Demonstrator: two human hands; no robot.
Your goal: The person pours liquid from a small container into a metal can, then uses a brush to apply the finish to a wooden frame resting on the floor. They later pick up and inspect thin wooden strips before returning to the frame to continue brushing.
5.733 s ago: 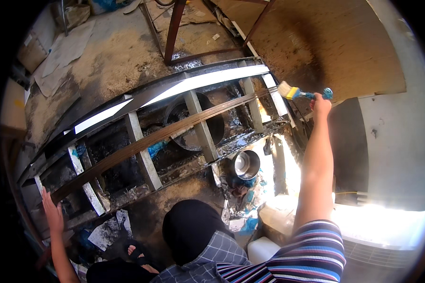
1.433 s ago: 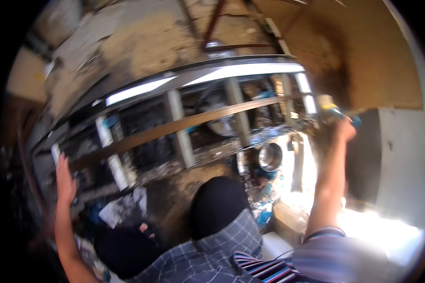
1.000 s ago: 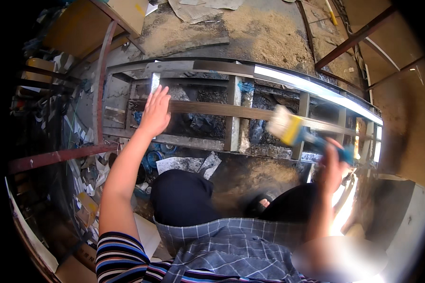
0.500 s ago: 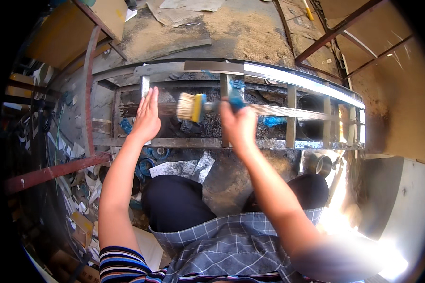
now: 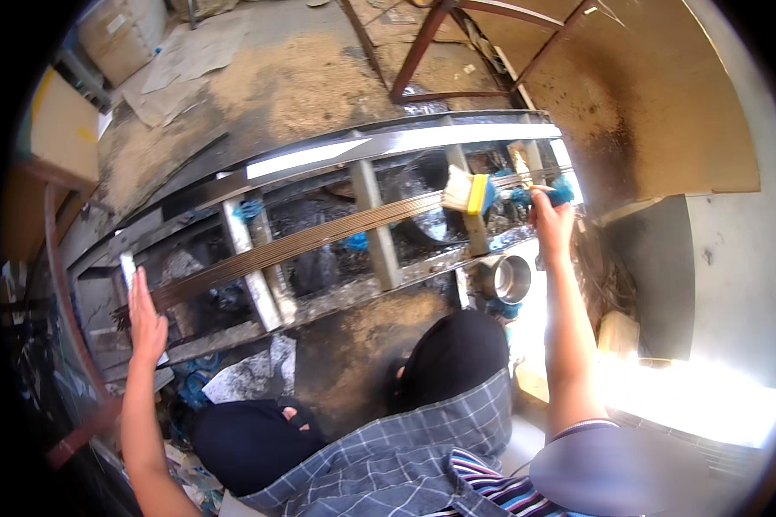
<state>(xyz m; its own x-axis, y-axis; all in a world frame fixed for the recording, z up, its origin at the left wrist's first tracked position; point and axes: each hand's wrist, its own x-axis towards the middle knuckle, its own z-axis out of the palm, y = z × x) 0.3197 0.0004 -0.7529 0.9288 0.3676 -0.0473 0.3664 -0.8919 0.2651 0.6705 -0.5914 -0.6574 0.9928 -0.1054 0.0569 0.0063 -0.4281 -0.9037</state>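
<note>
A row of thin brown rods (image 5: pixel 306 243) lies lengthwise across a ladder-like metal frame (image 5: pixel 376 226). My left hand (image 5: pixel 148 326) rests at the rods' left end, its fingers stretched out and held together. Towards the right end, my right hand (image 5: pixel 553 226) grips a paintbrush (image 5: pixel 476 195) by its handle, which looks wrapped in blue. The brush has pale bristles and a yellow band, and its bristles point left over the rods. Whether the bristles touch them I cannot tell.
An open metal can (image 5: pixel 506 279) stands by the frame's near right side. Brown steel legs (image 5: pixel 422 52) rise beyond the frame. A stained brown board (image 5: pixel 664 112) leans at the right. Blackened paper (image 5: pixel 254 370) lies near my knees. Sawdust (image 5: pixel 310 82) covers the floor behind.
My right hand has carried the brush rightward along the rods, from near their middle towards the right end. My left hand remains by the left end. The whole view has turned and shifted.
</note>
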